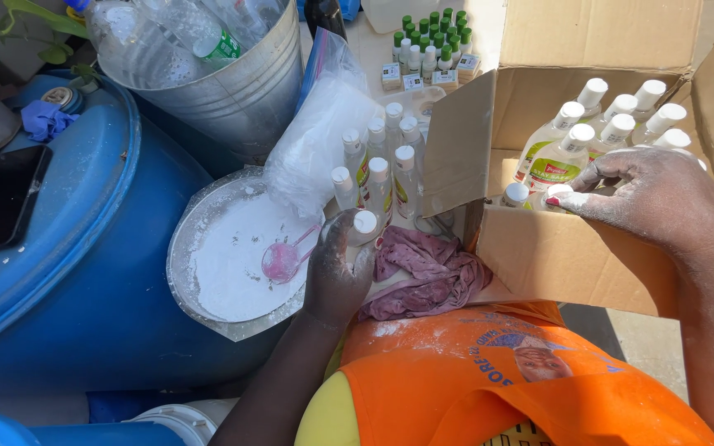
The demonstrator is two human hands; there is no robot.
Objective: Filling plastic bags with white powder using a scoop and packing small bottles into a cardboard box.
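Note:
My left hand [336, 268], dusted with white powder, is closed around a small clear bottle with a white cap [364, 223], just beside a metal bowl of white powder [208, 307] with a pink scoop [284, 259] in it. My right hand [650, 196] reaches into an open cardboard box [576, 260], its fingertips on the white cap of a bottle [557, 192] among several white-capped bottles [578, 140] standing inside. Several more white-capped bottles [382, 161] stand between the bowl and the box.
A purple cloth [431, 272] lies below the loose bottles. A plastic bag of powder [316, 140] leans over the bowl. A blue drum [84, 248] carries a black phone [2, 198]. A metal bucket [233, 83] holds plastic bottles. Green-capped bottles [435, 37] stand at the back.

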